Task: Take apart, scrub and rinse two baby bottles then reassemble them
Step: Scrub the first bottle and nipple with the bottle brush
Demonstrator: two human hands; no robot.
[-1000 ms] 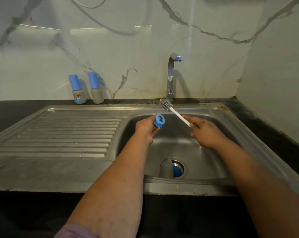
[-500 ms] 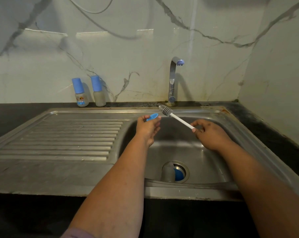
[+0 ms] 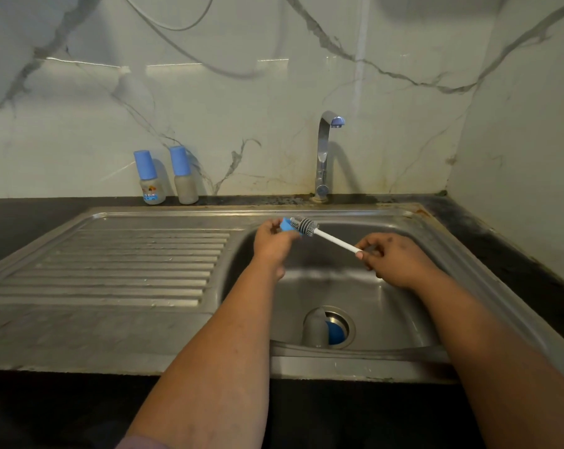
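Now the brush [image 3: 303, 225] head touches the blue ring [image 3: 287, 226], where before it was apart. Nearest, a bottle body [image 3: 313, 326] and blue cap lie at the sink [image 3: 387, 306] drain. Left hand [image 3: 272, 243] fingers pinch the ring; right hand [image 3: 394, 260] fingers pinch the white handle. Two capped bottles [image 3: 151, 178] stand on the desk [image 3: 31, 212] by the wall.

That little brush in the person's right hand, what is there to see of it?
The brush is slim, with a straight white handle that looks like plastic and a short grey bristled head. It lies nearly level, its head up and to the left, above the sink basin. The right hand pinches the handle's far end between thumb and fingers. The bristles lie against a blue ring gripped in the left hand. Whether the bristles are wet cannot be told.
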